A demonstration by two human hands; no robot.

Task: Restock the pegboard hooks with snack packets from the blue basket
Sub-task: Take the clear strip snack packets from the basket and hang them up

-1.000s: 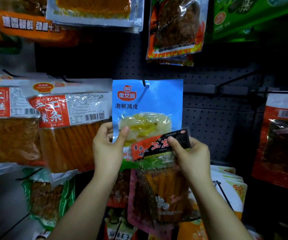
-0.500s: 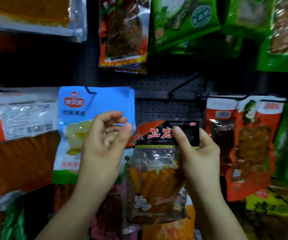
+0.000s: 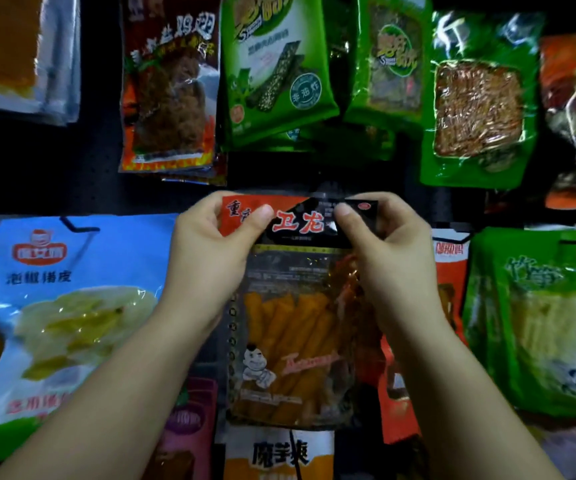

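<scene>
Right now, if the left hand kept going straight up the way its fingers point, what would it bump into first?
Probably the brown and orange snack bag hanging right above the left hand, after a dark gap of board. Depth is hard to judge.

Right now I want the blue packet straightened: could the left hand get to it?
Probably yes, once freed: the left hand pinches the orange-stick packet, and the blue packet hangs just beside it, unobstructed.

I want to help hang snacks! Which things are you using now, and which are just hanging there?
In use:
left hand
right hand
orange-stick packet, pinched at its top by both

Just hanging:
blue packet
green seaweed packet
green noodle packet
</scene>
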